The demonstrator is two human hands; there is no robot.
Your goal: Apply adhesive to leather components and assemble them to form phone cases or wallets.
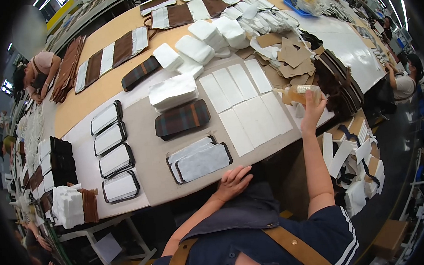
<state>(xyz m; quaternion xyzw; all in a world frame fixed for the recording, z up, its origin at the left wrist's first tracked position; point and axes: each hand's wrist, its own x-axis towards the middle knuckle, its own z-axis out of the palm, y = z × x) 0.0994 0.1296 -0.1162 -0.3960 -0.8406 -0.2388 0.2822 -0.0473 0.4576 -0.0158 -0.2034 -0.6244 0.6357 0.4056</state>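
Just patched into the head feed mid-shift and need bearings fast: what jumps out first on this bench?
The right hand is stretched out over the table's right edge, gripping a small amber bottle beside a block of white rectangular sheets. The left hand rests at the near edge, just below a dark-rimmed grey panel. A plaid panel lies mid-table, and a column of black-edged white panels runs down the left.

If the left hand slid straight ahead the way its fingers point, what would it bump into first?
Probably the grey panel with a dark border lying just beyond the left hand at the table's edge, though depth is unclear.
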